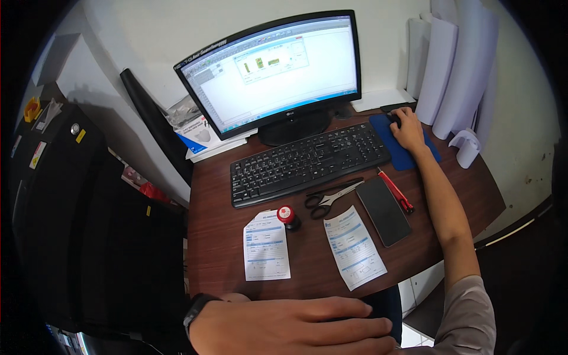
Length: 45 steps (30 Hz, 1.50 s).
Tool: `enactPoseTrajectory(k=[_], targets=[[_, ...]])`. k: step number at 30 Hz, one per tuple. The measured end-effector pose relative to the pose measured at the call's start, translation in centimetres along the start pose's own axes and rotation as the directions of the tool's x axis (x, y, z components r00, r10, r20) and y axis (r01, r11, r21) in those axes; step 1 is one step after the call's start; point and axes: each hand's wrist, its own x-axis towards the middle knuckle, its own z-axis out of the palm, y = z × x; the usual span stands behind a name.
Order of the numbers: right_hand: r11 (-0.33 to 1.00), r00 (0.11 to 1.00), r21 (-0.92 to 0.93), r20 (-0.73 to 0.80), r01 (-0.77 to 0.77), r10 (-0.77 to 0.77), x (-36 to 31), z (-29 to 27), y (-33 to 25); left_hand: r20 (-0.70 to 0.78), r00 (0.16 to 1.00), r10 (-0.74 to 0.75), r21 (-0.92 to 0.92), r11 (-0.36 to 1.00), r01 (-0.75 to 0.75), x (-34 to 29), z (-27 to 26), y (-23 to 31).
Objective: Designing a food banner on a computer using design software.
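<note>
At the far right of the desk, my right hand (406,128) rests over a dark computer mouse (394,119) on a blue mouse pad (403,155), fingers curled round it. My left hand (296,326) lies across the near edge of the view, palm down, with its fingers stretched out and nothing visible in them; a dark wristband (198,309) circles its wrist. Beyond it are two printed paper forms, a left one (266,251) and a right one (355,248). A black keyboard (310,161) sits before the lit monitor (272,77), which shows a small window with several green pictures.
Between forms and keyboard lie a red-topped stamp (286,215), black-handled scissors (325,204), a dark phone (383,212) and a red cutter (397,190). Rolled white paper (455,65) leans at the back right. A box (198,135) stands left of the monitor, near a black cabinet (89,225).
</note>
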Motion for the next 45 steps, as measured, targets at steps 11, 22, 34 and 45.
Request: enactPoseTrajectory(k=[11,22,34,45], targets=[[0.999,0.999,0.031,-0.024,0.041,-0.04,0.4,-0.1,-0.1,0.068,0.997,-0.031,-0.577,0.814,0.065,3.3,-1.6,-2.0],[0.999,0.999,0.029,-0.005,0.033,-0.033,0.2,0.4,-0.8,0.009,0.999,0.039,-0.647,0.762,-0.024,2.1,0.2,-2.9],[0.999,0.998,0.015,-0.044,0.039,-0.039,0.6,1.2,0.3,0.446,0.791,-0.418,-0.126,0.846,0.518,2.5,-7.0,1.0],[1.0,1.0,-0.01,-0.016,0.025,-0.025,0.3,0.7,0.6,0.358,0.924,-0.135,-0.209,0.953,0.221,3.9,-5.1,0.2]])
